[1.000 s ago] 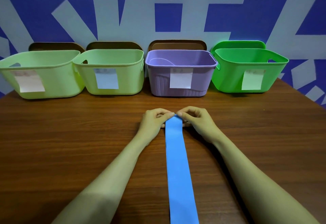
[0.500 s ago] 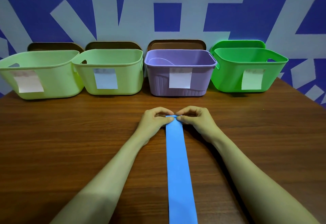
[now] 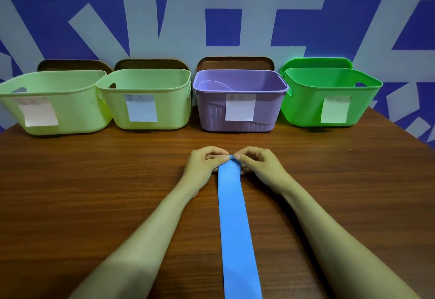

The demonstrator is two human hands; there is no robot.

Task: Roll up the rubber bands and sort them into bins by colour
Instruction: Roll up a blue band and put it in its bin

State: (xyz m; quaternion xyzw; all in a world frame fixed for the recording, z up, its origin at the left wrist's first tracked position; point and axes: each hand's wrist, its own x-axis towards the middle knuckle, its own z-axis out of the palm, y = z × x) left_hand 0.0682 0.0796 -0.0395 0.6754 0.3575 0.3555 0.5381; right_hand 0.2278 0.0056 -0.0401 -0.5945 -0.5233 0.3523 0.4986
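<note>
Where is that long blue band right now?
Head view: the blue band lies flat down the middle of the wooden table, its far end pinched by the left hand and right hand, in front of the purple bin.

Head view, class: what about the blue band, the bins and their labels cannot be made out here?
The labels, head view: writing too blurred to read.
The blue band: near end cut off by the bottom edge; far end covered by the left hand and right hand pinching it, so any roll is hidden.
The bins: front walls hide their floors and contents.
</note>
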